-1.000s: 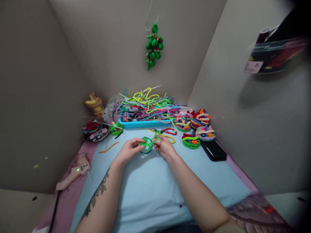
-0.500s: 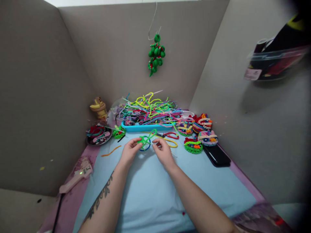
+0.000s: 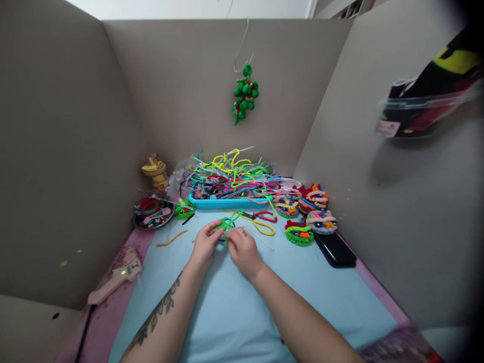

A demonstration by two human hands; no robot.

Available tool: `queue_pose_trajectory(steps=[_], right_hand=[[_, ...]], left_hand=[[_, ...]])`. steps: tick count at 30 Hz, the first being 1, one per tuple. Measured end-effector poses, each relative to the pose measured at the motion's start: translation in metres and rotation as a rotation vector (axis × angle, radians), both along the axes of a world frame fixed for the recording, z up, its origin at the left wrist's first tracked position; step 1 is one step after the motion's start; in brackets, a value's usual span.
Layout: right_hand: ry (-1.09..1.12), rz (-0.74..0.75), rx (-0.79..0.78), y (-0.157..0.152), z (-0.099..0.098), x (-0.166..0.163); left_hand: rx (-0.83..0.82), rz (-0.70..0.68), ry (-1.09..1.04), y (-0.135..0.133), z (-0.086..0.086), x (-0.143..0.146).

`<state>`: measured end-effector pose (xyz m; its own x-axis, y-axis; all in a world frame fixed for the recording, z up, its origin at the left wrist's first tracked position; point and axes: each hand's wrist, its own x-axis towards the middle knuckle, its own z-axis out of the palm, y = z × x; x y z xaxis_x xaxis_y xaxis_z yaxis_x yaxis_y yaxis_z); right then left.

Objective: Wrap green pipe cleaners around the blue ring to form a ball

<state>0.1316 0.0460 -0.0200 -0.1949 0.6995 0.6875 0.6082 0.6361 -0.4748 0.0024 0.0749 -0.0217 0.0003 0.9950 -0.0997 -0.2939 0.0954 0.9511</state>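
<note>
Between thumb and fingers, my left hand (image 3: 206, 243) pinches a bent green pipe cleaner (image 3: 233, 218) that forms loops. A blue ring-shaped piece (image 3: 221, 240) shows beneath it, partly covered by my fingers. My right hand (image 3: 244, 252) is closed, its thumb and index finger pressed against the lower right of the same green piece; the fingertips are partly hidden. Just beyond my right hand lie scissors (image 3: 260, 222) with one red and one yellow handle. A thin white stick (image 3: 260, 239) rests beside that hand on the light blue cloth (image 3: 234, 312).
A blue tray (image 3: 230, 203) at the back overflows with colourful pipe cleaners. Several fuzzy animal faces (image 3: 298, 233) and a black phone-like case (image 3: 336, 249) are at right. On the left are a bowl (image 3: 141, 225), an orange pipe cleaner (image 3: 172, 239) and a lit glue gun (image 3: 117, 277).
My right hand has moved left and closed in on the green piece, where before it was apart from it. The blue ring is now more covered. The view has tilted slightly up.
</note>
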Motion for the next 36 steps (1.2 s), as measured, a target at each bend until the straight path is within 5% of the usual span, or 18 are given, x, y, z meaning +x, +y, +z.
queue_pose_trajectory(steps=[5,8,10,15,24,29,36], right_hand=[[-0.083,0.585,0.031,-0.026,0.011,-0.018],[-0.08,0.726,-0.051,-0.034,0.017,-0.019],[0.016,0.613,-0.106,-0.031,0.018,-0.013],[0.333,-0.03,-0.186,-0.008,0.013,0.004],[1.108,-0.294,-0.125,0.012,0.012,0.029],[0.692,-0.14,-0.293,0.011,0.009,0.022],[0.467,-0.149,-0.193,0.007,0.005,0.0]], left_hand=[[0.006,0.062,0.045,0.006,0.002,-0.004],[0.036,0.071,0.057,0.007,0.003,-0.006],[0.066,0.076,0.067,0.005,0.003,-0.006],[0.122,0.05,0.132,-0.001,0.005,0.001],[0.04,0.088,0.013,-0.001,0.004,0.002],[0.084,0.099,0.058,-0.004,0.007,0.003],[0.148,0.018,0.153,-0.012,0.005,0.012]])
